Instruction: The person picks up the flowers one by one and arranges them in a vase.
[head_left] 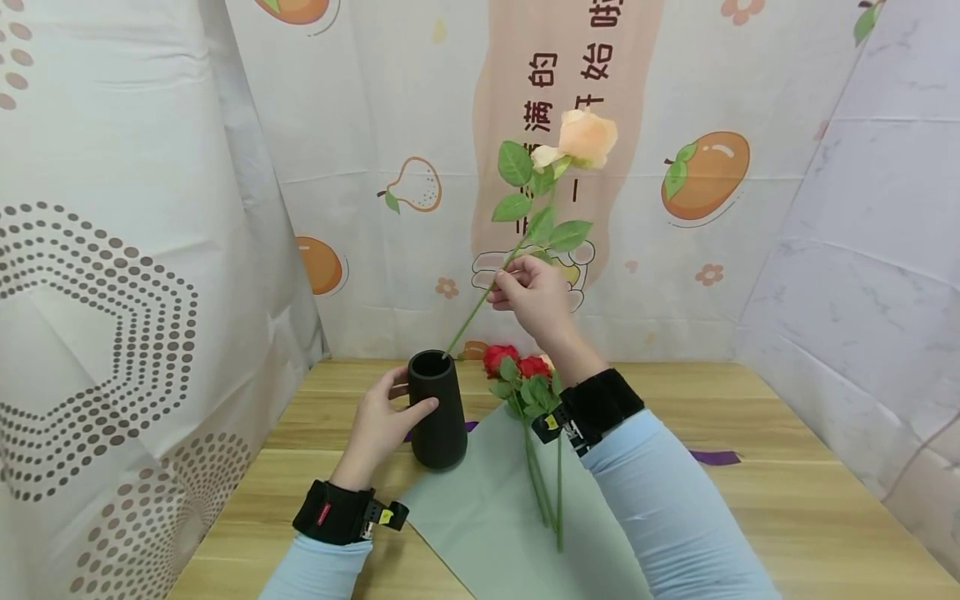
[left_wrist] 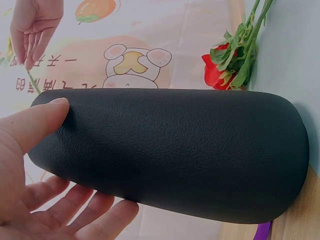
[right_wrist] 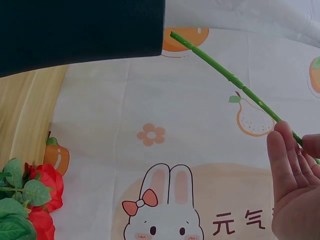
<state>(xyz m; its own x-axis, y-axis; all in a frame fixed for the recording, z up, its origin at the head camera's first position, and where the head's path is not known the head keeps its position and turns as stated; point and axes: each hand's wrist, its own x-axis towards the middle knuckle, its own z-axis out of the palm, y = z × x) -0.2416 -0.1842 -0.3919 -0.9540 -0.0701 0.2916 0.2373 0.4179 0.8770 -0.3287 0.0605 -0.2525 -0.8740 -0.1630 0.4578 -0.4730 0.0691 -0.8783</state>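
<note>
A black vase (head_left: 441, 429) stands upright on the table, held around its side by my left hand (head_left: 381, 423). In the left wrist view the thumb (left_wrist: 42, 120) lies along one side of it and the fingers along the other. My right hand (head_left: 538, 304) pinches the green stem of a peach-coloured rose (head_left: 588, 139), whose bloom and leaves rise above the hand. The stem slants down to the left. Its lower end (right_wrist: 182, 40) is close to the vase's rim, still outside the mouth in the right wrist view.
Red roses (head_left: 501, 360) with long stems lie on a sheet of grey-green paper (head_left: 480, 517) to the right of the vase. A purple ribbon (head_left: 716, 457) shows on the wooden table (head_left: 787, 517). A printed curtain (head_left: 390, 108) hangs behind.
</note>
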